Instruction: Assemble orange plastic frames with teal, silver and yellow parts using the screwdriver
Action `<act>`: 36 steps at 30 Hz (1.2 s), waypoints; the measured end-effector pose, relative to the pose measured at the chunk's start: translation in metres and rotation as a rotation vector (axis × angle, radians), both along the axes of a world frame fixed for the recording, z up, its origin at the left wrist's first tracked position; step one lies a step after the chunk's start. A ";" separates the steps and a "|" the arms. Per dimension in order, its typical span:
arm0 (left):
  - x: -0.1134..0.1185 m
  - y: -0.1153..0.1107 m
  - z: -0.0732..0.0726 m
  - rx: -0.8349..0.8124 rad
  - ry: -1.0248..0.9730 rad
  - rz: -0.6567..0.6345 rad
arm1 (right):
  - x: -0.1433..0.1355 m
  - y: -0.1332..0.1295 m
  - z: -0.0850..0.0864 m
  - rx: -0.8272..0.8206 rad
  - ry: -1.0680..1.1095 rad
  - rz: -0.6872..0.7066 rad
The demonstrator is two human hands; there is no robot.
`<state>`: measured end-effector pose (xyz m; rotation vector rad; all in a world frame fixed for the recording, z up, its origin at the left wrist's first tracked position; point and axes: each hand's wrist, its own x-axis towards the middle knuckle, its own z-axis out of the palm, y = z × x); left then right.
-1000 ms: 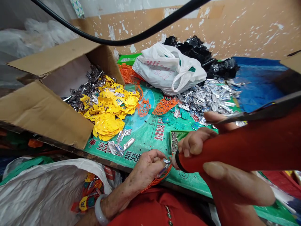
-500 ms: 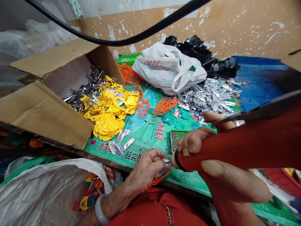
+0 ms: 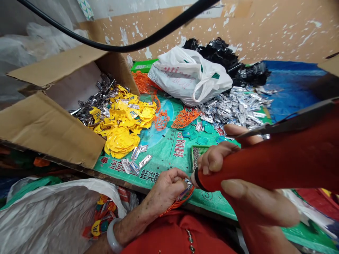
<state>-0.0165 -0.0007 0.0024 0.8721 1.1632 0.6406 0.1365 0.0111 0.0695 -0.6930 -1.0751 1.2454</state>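
My left hand (image 3: 165, 188) is closed at the table's front edge, pinching an orange plastic openwork piece (image 3: 173, 205) with a shiny metal clip plate (image 3: 185, 188) against it. My right hand (image 3: 261, 203) wraps round a thick red power tool that looks like an electric screwdriver (image 3: 272, 162), lying nearly level from the right. Its pale nose (image 3: 193, 179) meets the clip plate beside my left fingertips; the exact contact is too small to make out. Just behind the nose sits a green basket (image 3: 202, 151) of small metal fasteners, partly covered by my right fingers.
Left stands an open carton (image 3: 60, 123) spilling metal clips and yellow plastic pieces (image 3: 122, 141). Farther back are a white plastic bag (image 3: 185, 76), black pieces (image 3: 225, 56) and piled silver clips (image 3: 235, 106). A black cable (image 3: 127, 47) hangs across the top. A white sack (image 3: 60, 208) gapes lower left.
The red tool and my right hand have shifted slightly left. The hanging cable has swung a little to the left. My left hand keeps its hold.
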 end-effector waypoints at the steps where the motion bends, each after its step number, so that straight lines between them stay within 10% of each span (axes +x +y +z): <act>1: 0.000 0.000 0.000 0.002 0.001 -0.002 | 0.000 0.000 0.000 -0.003 -0.007 0.005; 36: 0.001 -0.002 -0.003 0.146 0.025 -0.081 | 0.004 0.004 -0.001 -0.001 -0.107 0.047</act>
